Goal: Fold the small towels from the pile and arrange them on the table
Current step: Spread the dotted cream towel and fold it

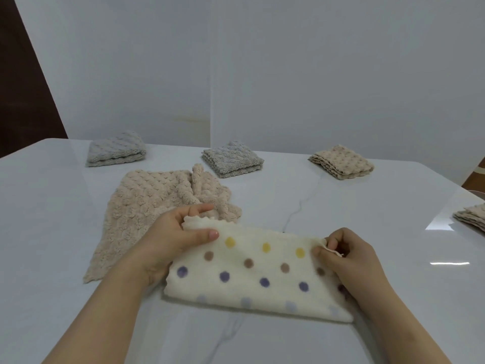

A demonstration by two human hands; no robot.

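1. A person works at a white table [341, 206], folding a cream spotted towel [257, 274] that lies flat at the near edge, directly in front of them, as a wide rectangle.
2. The left hand [178, 243] pinches the towel's far-left corner, thumb pressed on top and fingers curled behind the scalloped edge.
3. The right hand [349, 256] pinches the far-right corner between thumb and curled fingertips, and a small loop or tag shows at that corner.
4. Just behind the left hand lies a loose beige towel [147, 206], spread out and rumpled, touching or nearly touching the spotted one. It appears to be all that remains of the pile.
5. Along the far side sit a grey folded towel [115, 149], a second grey folded towel [232, 160] and a beige folded towel [341, 162], well apart in a row. A fourth folded towel [472, 216] is cut off by the frame's right edge.
6. Judging by the rounded near edge, the spotted towel looks folded once, with the hands squaring its far corners.
7. The next move likely calls for bringing one short end over the other while keeping the edges matched, then setting the bundle in an open spot among the folded ones.
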